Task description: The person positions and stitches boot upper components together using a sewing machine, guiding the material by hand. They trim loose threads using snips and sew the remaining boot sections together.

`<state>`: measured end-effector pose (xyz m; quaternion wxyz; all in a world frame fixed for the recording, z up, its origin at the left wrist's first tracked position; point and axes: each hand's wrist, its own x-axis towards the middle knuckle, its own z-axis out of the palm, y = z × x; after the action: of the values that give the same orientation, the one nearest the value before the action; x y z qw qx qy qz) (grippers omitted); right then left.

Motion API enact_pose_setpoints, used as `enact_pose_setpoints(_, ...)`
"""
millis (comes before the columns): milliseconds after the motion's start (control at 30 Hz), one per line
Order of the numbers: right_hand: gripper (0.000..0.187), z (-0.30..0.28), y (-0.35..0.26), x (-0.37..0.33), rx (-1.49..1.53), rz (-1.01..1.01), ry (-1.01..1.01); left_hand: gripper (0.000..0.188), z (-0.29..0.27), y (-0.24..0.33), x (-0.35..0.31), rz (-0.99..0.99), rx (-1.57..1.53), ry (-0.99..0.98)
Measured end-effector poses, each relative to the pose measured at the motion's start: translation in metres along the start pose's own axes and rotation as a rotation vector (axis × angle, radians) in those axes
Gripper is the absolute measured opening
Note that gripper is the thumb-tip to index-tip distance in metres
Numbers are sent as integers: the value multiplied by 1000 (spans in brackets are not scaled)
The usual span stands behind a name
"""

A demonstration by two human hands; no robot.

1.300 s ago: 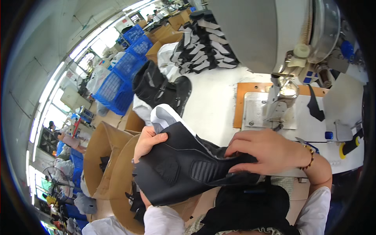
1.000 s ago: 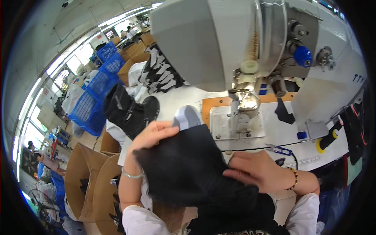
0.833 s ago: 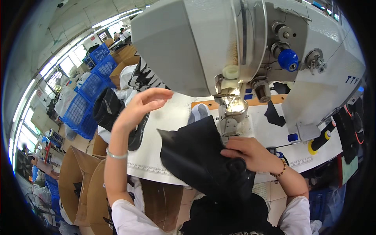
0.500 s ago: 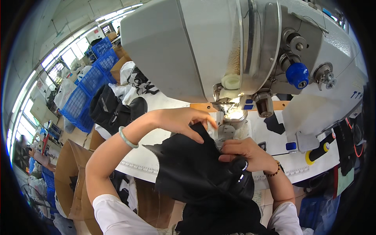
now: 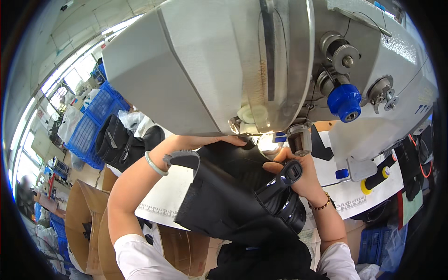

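Observation:
A large black, smooth, leather-like piece (image 5: 219, 191) with a ragged, curled left edge hangs over the front of the sewing machine bed. My left hand (image 5: 212, 141) grips its upper edge, thumb on top, other fingers hidden behind the material and machine head. On the piece's right side my right hand (image 5: 303, 175) pinches the edge close to the lit needle area (image 5: 269, 143). A thick black tubular part (image 5: 282, 179) with an open-looking end sticks up from the piece, beside my right fingers. The white sewing machine head (image 5: 205, 65) looms over both hands and hides the needle.
Thread tensioners with a blue knob (image 5: 344, 101) jut from the machine at right. Black thread spools (image 5: 379, 178) lie on the white table's right end. At left are a black bag-like item (image 5: 116, 142), blue crates (image 5: 95, 121) and an open cardboard box (image 5: 86, 219).
The black piece has moved up under the machine head, its left edge now curling upward. Both hands moved forward with it, and the tubular part has swung upright. The view has shifted closer.

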<state>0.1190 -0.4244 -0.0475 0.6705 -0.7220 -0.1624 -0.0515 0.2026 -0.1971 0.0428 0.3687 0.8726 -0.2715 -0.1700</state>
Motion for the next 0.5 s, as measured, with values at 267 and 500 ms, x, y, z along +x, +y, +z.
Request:
enact_pose_setpoints(267, 26, 6, 8, 2, -56, -124, 123, 39, -21, -24, 11, 72, -169, 286)
enact_pose_setpoints(500, 24, 7, 12, 1, -27, -166, 132, 35, -27, -37, 8, 101, -214, 389)
